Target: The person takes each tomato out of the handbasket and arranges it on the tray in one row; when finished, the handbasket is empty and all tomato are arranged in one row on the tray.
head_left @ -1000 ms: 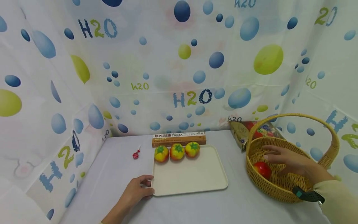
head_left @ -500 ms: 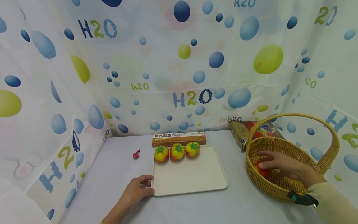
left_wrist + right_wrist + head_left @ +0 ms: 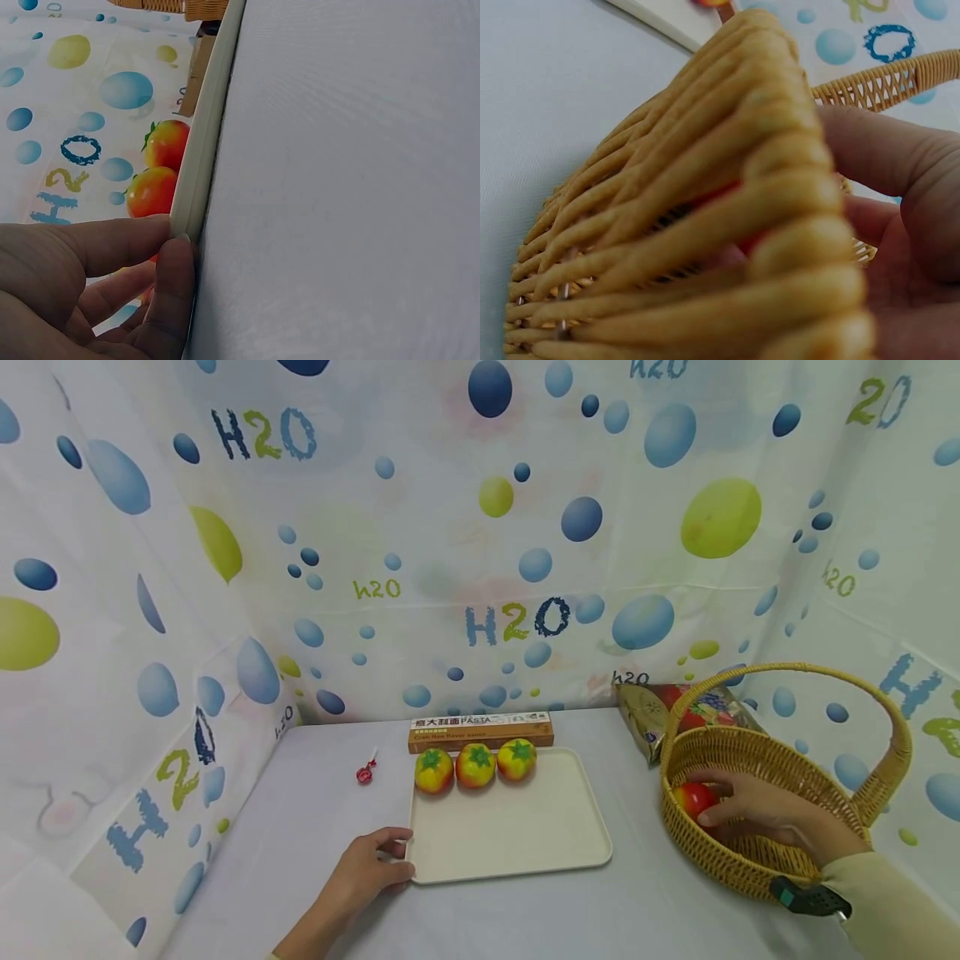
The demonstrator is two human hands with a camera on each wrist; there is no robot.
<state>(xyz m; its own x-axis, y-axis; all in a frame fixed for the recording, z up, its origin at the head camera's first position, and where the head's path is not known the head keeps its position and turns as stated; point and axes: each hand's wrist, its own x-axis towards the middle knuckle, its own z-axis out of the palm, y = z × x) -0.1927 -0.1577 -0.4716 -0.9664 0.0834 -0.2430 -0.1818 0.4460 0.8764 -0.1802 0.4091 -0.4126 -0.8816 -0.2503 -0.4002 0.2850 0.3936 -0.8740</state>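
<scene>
My left hand (image 3: 375, 864) pinches the left rim of a cream rectangular tray (image 3: 517, 831) between thumb and fingers. In the left wrist view, both fingertips (image 3: 180, 251) are right at the rim. Along the tray's far edge sit three yellow-red tomatoes (image 3: 475, 767) with green star-shaped tops. Over on the right, my right hand (image 3: 765, 810) reaches into a wicker basket (image 3: 678, 843) and grips a shiny red tomato (image 3: 694, 798) near its left wall. From the right wrist, the basket's weave covers most of that tomato, leaving only bits of red.
Behind the tray lies a pasta box (image 3: 480, 732). A wrapped lollipop (image 3: 365, 772) is left of it. A colourful snack bag (image 3: 645, 718) leans behind the basket, whose tall handle (image 3: 795, 668) arches over the opening. Patterned curtain (image 3: 495, 568) surrounds the table.
My right hand has lowered inside the basket onto the red tomato, closed its fingers around it and shifted it slightly up and left. My left hand stays at the tray.
</scene>
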